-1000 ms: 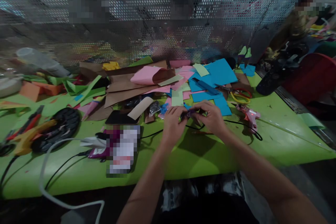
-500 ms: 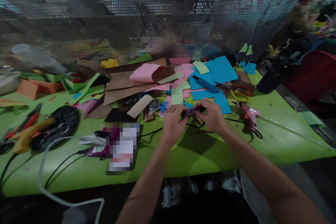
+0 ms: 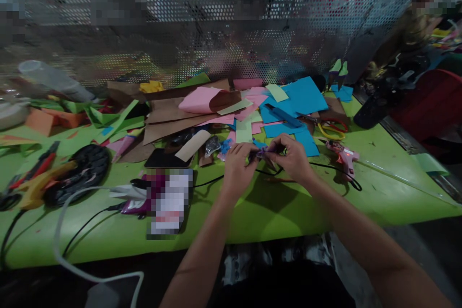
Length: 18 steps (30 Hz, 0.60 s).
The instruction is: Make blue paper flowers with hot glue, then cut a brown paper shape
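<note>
Both the left hand and right hand pinch a small purple piece between curled fingertips above the green tabletop

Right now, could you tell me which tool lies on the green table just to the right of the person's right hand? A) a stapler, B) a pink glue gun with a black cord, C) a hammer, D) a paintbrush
B: a pink glue gun lies on the green table just right of the right hand, its black cord trailing from it.
</note>
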Motion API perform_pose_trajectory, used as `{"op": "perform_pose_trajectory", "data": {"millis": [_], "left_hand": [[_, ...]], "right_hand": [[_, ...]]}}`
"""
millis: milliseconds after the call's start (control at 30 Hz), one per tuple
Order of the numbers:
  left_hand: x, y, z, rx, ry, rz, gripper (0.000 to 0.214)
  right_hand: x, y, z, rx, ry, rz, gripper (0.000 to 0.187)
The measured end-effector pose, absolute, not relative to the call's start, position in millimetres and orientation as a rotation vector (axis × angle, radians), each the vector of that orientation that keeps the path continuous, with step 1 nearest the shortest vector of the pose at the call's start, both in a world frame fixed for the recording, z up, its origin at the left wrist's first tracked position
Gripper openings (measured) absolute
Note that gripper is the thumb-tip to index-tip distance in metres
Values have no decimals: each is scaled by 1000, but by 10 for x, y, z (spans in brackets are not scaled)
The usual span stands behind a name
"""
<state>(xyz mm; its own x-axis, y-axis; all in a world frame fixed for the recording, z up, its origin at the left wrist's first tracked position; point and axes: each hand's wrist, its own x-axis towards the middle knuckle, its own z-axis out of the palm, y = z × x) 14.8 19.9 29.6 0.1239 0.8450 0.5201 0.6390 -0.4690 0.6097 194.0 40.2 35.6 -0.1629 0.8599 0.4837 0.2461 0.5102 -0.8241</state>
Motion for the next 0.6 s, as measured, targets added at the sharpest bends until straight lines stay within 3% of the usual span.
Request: {"op": "perform_pose_trajectory", "data": {"millis": [400,600], "left_hand": [[65,230,305,2127,1571,1307,16],[-149,282,335,2016,1916,1316,7]], "right_hand": [[1968,441,366,-995,-1425,1130,35],[1981,484,383,-932,-1265,1307,46]]}}
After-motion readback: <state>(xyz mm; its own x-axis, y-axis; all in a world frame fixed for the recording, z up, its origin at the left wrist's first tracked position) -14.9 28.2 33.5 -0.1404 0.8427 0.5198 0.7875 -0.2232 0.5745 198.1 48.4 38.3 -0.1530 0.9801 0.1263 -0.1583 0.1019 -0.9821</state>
